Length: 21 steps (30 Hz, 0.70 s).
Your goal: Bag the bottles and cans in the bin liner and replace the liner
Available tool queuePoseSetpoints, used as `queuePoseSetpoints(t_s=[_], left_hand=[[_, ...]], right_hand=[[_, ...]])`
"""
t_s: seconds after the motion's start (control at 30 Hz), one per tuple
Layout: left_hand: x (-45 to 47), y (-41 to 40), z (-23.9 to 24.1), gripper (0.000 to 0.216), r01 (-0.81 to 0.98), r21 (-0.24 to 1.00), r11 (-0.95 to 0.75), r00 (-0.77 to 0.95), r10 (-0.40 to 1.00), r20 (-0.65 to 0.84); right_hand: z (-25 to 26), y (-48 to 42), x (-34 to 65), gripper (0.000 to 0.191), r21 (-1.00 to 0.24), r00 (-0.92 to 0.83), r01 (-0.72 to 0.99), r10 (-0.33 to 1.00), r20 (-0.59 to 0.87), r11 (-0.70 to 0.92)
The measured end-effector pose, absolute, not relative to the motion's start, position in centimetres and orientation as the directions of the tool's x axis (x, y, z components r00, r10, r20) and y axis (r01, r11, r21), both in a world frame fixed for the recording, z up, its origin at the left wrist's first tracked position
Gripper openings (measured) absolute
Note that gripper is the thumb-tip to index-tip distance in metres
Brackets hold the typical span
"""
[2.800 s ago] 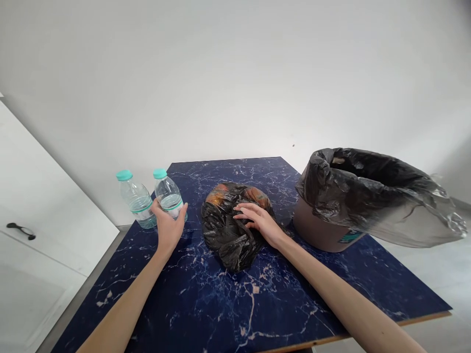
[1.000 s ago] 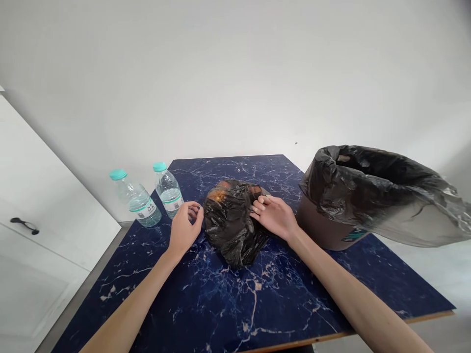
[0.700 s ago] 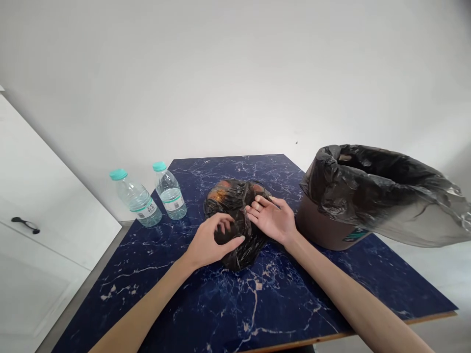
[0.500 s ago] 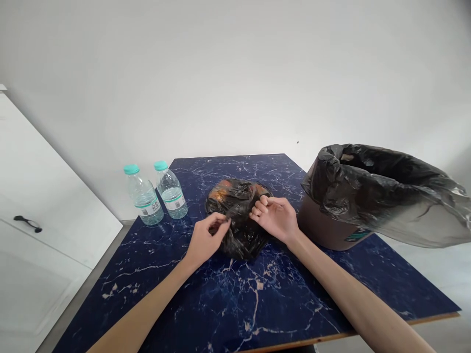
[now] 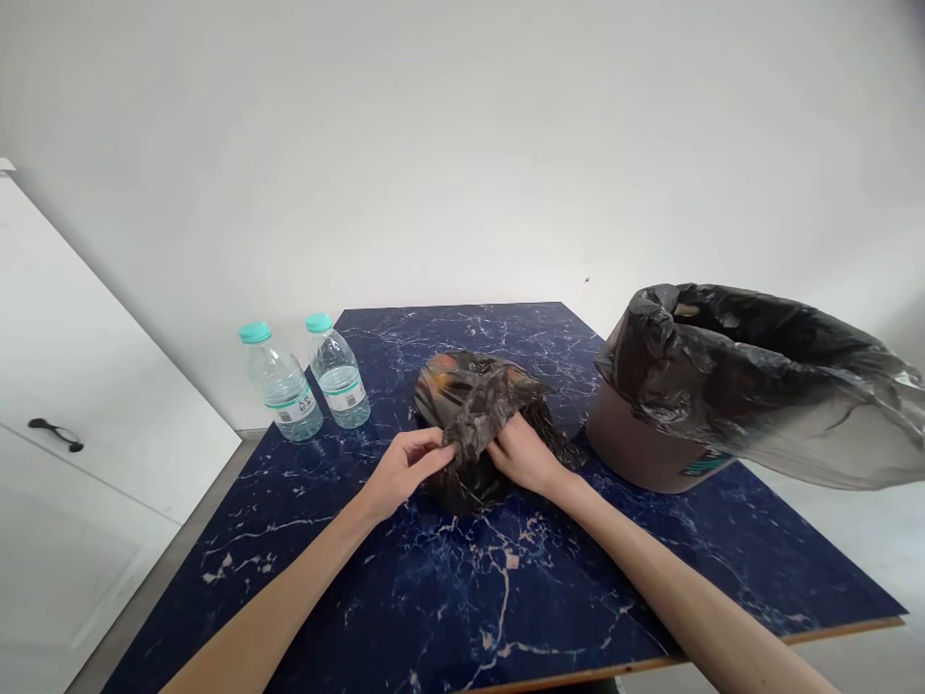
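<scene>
A thin black plastic bag (image 5: 477, 410) sits crumpled on the middle of the table, and round reddish-orange things (image 5: 442, 371) show faintly through it. My left hand (image 5: 405, 469) pinches the near left edge of the bag between thumb and fingers. My right hand (image 5: 527, 455) is at the bag's near side, back of the hand up. A raised flap of the film covers most of its fingers, so I cannot see what they hold.
Two clear water bottles (image 5: 289, 390) with turquoise caps stand at the left. At the right stands a brown bin (image 5: 636, 443) with a black liner (image 5: 672, 376) draped over its rim. The dark blue marbled table (image 5: 405, 607) meets a white wall; a white cabinet (image 5: 65, 540) is left.
My right hand has turned from palm up to back up and moved left, its fingers passing under the film. The bag's flap is now raised between my hands.
</scene>
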<state>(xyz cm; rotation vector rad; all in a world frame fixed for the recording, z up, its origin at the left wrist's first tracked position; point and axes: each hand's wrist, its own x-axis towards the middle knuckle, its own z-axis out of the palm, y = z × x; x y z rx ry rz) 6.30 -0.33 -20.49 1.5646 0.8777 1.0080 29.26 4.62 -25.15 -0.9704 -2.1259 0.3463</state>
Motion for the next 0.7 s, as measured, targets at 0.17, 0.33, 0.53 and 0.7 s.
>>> queuePoseSetpoints(t_s=[0.17, 0.33, 0.53, 0.7], left_hand=[[6.1, -0.5, -20.8, 0.045, 0.042, 0.997, -0.071, 0.595, 0.803, 0.033], [6.3, -0.4, -20.9, 0.041, -0.042, 0.999, 0.031, 0.669, 0.743, 0.006], [6.3, -0.3, -21.0, 0.034, -0.101, 0.99, 0.097, 0.709, 0.705, 0.003], [6.4, -0.4, -21.0, 0.038, -0.109, 0.988, 0.105, 0.7, 0.714, 0.001]], right_hand=[[-25.0, 5.8, 30.6, 0.035, -0.437, -0.274, 0.661, 0.739, 0.616, 0.61], [-24.0, 6.8, 31.6, 0.043, -0.421, -0.109, 0.785, 0.77, 0.629, 0.455], [-25.2, 7.7, 33.7, 0.048, -0.389, -0.068, 0.852, 0.812, 0.579, 0.349], [-25.2, 8.0, 34.5, 0.053, -0.404, -0.053, 0.847, 0.812, 0.581, 0.345]])
